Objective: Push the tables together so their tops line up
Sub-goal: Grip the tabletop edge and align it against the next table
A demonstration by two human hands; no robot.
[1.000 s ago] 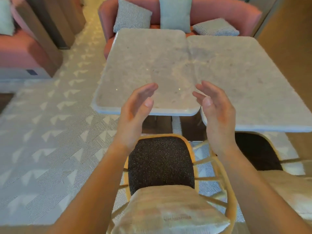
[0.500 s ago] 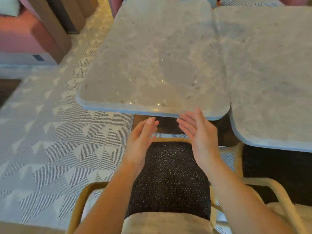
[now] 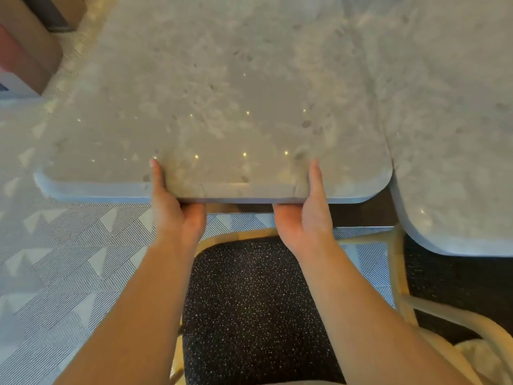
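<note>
Two grey stone-topped tables stand side by side, their inner edges touching. The left table (image 3: pixel 216 101) has its near edge farther from me than the right table (image 3: pixel 449 120), whose front corner juts toward me. My left hand (image 3: pixel 175 209) grips the left table's near edge, thumb on top and fingers underneath. My right hand (image 3: pixel 308 215) grips the same edge a short way to the right, in the same hold.
A chair with a dark speckled seat (image 3: pixel 255 307) and pale wooden frame sits under my arms. A second chair (image 3: pixel 444 287) stands under the right table. Patterned grey carpet (image 3: pixel 69 259) lies at left. A pink sofa's end (image 3: pixel 16 51) is far left.
Both hands moved forward from open in the air and closed on the left table's near edge. My view dropped closer to the tabletops.
</note>
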